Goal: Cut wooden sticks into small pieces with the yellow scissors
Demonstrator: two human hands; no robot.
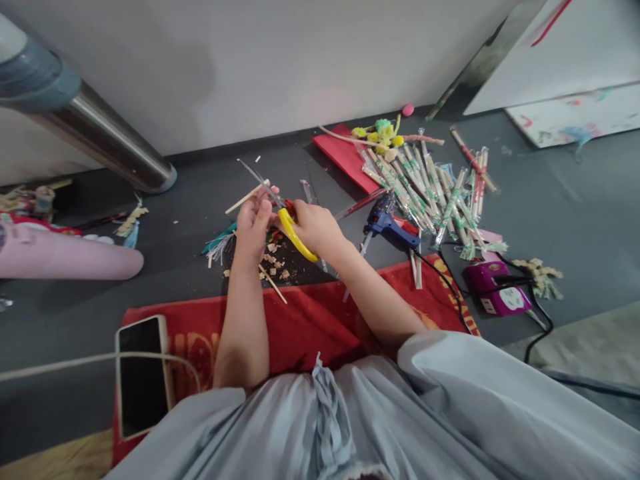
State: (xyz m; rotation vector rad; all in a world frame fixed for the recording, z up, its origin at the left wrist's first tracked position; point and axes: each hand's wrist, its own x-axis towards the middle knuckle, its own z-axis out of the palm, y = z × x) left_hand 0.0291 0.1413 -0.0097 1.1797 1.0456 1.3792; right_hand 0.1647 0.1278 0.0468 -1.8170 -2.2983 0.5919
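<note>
Right hand (313, 227) fingers grip yellow scissors (295, 235); left hand (254, 223) pinches stick (245, 199); bare floor leftward.

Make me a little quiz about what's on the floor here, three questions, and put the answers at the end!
1. True or false: the right hand holds yellow-handled scissors.
2. What lies on the red mat beside the left arm? A) a phone B) a cup C) a book
3. Fill in: the blue glue gun lies between the hands and the pile of ______.

Key
1. True.
2. A, the phone.
3. Wrapped sticks. The left hand pinches one thin stick at the blades.
</note>
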